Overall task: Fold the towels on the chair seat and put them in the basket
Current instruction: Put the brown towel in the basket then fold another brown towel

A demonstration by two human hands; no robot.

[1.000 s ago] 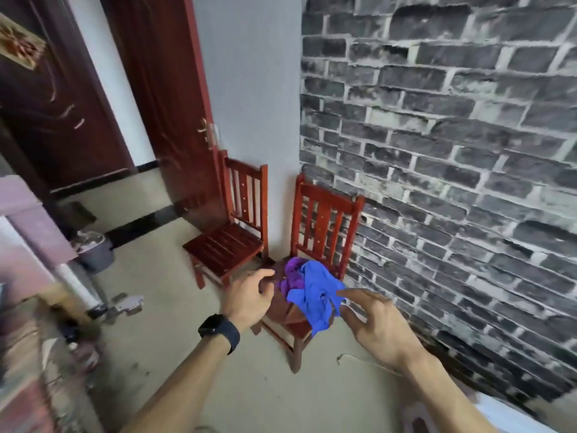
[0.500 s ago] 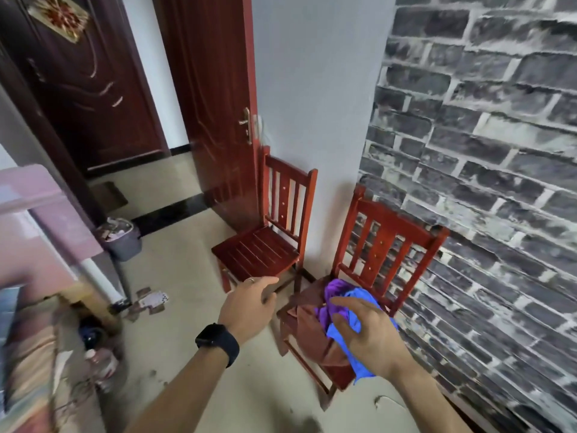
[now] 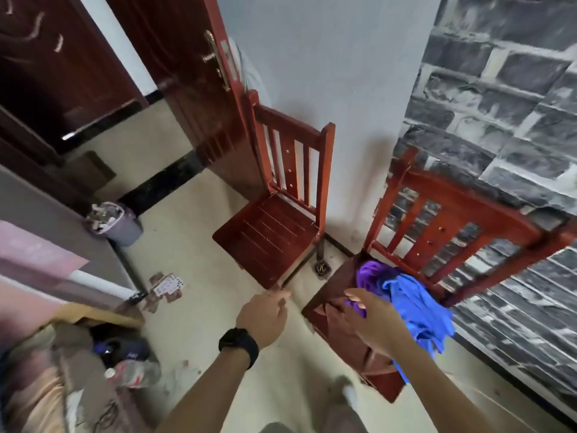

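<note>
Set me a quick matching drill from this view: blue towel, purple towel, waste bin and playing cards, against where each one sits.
Things:
1. blue towel
2. purple towel
3. waste bin
4. playing cards

Places:
A. scattered on the floor
B. bunched against the backrest of the towel chair
C. standing by the black floor strip, full of rubbish
D. draped over the side edge of that chair's seat

Pairs: 1-D, 2-B, 3-C, 4-A.
</note>
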